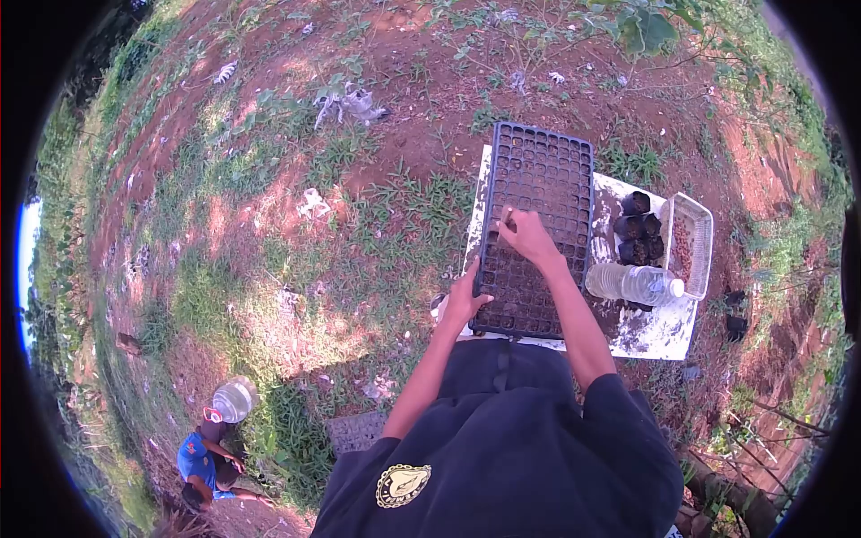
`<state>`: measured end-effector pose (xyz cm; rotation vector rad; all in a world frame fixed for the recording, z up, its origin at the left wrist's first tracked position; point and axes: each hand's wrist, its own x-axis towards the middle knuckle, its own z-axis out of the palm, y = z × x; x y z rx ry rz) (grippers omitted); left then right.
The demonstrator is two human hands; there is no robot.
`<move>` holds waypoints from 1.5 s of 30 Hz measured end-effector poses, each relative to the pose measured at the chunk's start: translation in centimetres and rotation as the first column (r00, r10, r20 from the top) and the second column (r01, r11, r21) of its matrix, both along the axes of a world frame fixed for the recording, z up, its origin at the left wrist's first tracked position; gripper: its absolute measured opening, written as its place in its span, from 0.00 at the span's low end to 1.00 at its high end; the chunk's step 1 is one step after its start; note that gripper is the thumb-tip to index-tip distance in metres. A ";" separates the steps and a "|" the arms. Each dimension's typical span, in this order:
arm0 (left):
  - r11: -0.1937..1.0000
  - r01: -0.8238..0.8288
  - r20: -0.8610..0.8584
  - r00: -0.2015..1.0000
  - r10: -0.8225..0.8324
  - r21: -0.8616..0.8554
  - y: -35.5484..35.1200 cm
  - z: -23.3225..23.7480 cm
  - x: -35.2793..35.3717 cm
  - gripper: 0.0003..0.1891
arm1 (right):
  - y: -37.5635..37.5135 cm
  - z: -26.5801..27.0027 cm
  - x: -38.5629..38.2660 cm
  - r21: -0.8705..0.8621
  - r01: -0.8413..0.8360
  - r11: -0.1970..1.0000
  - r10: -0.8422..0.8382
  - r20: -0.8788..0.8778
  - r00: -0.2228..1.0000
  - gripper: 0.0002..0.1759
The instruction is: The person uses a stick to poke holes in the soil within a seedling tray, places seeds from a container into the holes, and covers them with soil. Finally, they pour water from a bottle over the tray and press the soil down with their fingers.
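The writing I can make out is on the dark shirt (529, 439): a round yellow badge (404, 486) with a heart-like shape ringed by letters, too small for me to read surely. The tray (543, 133) is dark plastic, a long rectangle gridded with small square cells, many filled with crumbly brown soil. It lies directly under both hands, its long axis running away from the body, the far end leaning slightly right. The left hand (460, 303) rests on its near left edge, thumb spread wide from the fingers. The right hand (534, 238) is over the middle rows toward the left side, fingertips narrow and low above the cells; I can't tell whether anything sits between them. Right of those fingertips, beyond the tray, a clear ribbed bottle (628, 282) lies on its side, white cap pointing away from the hands. Just past it stand black pots (633, 249) of soil, then a pale mesh-sided basket (707, 247) with reddish bits inside. Everything there rests on a white board (659, 342) smeared with soil. Well behind and left of the left fingers, another person in blue (195, 457) crouches beside a big clear jug (235, 399).
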<state>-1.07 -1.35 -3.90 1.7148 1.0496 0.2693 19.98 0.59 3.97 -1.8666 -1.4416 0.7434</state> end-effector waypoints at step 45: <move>0.895 0.210 -0.009 0.974 -0.225 0.392 -0.4 4.5 -0.4 0.30 | -15.3 -3.8 -6.0 -0.025 0.333 0.943 -0.309 0.313 0.898 0.32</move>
